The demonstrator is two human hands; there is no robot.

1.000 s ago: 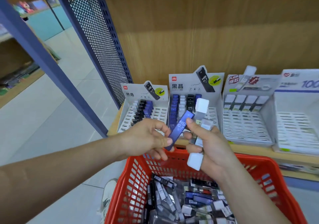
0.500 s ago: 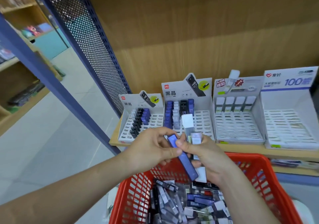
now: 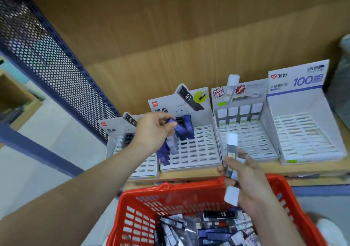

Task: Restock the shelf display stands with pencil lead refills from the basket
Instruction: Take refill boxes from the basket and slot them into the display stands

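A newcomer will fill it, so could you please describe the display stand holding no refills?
Beyond the red plastic basket, four white cardboard display stands line the wooden shelf. Take the far-right stand: only it shows a blue "100" on its header and has every slot bare.

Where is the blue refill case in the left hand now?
Head view, left of centre: the left hand pinches the blue refill case over the second display stand from the left, beside the blue cases standing in its left columns.

Second stand [image 3: 198, 147]: right slot rows open; blue refills [image 3: 187, 127] crowd left rear. Perforated panel [image 3: 56, 65] walls left side.
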